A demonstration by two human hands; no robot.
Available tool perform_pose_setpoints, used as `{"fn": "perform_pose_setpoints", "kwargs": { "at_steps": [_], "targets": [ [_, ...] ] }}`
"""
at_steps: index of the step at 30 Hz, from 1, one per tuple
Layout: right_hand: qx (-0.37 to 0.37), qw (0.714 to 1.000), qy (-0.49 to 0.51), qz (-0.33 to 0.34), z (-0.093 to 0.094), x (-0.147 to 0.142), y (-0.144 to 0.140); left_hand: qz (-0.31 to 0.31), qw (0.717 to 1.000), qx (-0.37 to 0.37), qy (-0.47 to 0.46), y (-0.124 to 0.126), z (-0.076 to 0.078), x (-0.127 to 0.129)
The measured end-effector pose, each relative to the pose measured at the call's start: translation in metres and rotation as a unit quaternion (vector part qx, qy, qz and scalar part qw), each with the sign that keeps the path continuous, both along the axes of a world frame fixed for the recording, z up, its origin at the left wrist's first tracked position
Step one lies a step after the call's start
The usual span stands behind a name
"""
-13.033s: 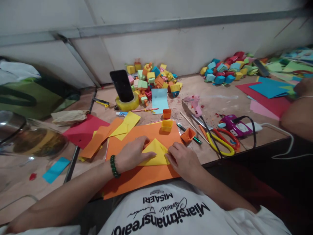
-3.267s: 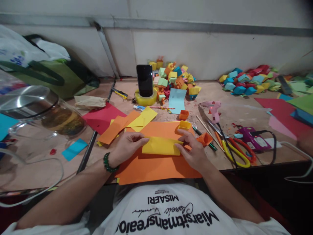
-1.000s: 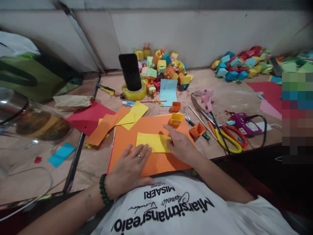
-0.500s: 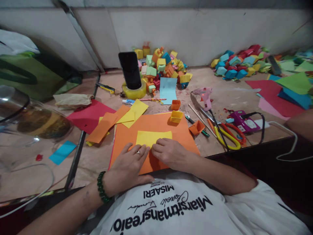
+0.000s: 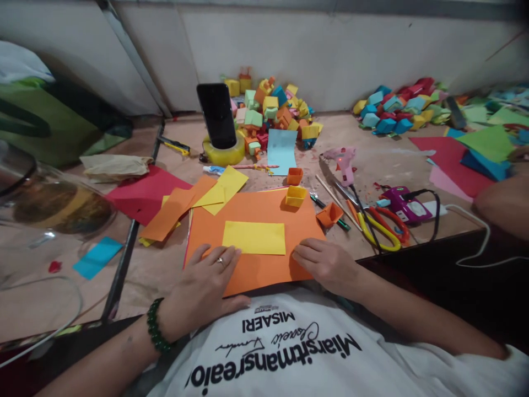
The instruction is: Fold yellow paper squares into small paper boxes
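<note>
Yellow paper [image 5: 253, 237] flat between left hand [image 5: 205, 281] and right hand [image 5: 328, 263], outside either grip.

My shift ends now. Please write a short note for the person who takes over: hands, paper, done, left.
Left hand: open, flat on the orange sheet, fingers at the lower left corner of the yellow paper.
Right hand: open, resting at the sheet's right edge, off the paper.
Done: yellow paper folded to a flat rectangle.
Left: every further fold. A finished yellow box stands behind.
</note>
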State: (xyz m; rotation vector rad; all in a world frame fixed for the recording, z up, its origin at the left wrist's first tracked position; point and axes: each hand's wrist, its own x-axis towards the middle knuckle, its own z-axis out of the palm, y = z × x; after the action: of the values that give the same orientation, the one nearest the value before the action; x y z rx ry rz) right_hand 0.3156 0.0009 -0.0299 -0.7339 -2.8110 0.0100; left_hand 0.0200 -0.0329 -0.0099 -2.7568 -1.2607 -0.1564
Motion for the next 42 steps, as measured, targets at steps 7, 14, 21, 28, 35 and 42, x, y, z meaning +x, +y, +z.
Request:
{"fn": "perform_pose_setpoints", "kwargs": {
  "at_steps": [7,14,21,28,35,42],
  "targets": [
    [0.054,0.995,0.085,-0.025,0.027,-0.036,-0.001,0.019,1.0,-0.017,0.002,-0.003,-0.007,-0.01],
    [-0.033,0.999,0.006,0.01,-0.011,-0.07,0.007,0.025,0.999,0.016,-0.022,-0.006,-0.004,-0.005],
    [-0.004,0.999,0.042,-0.002,-0.015,-0.028,-0.004,0.083,0.995,0.015,-0.055,-0.013,-0.005,-0.022],
    [0.038,0.992,0.1,-0.066,-0.009,-0.029,-0.014,0.191,0.965,-0.083,-0.158,0.019,-0.009,-0.03],
    [0.021,0.986,0.132,-0.102,-0.006,-0.033,-0.013,0.202,0.941,-0.113,-0.246,0.031,0.01,-0.009],
    [0.155,0.954,0.231,-0.112,0.032,-0.045,-0.011,0.021,0.989,0.13,-0.067,-0.01,0.025,0.019]
  ]
}}
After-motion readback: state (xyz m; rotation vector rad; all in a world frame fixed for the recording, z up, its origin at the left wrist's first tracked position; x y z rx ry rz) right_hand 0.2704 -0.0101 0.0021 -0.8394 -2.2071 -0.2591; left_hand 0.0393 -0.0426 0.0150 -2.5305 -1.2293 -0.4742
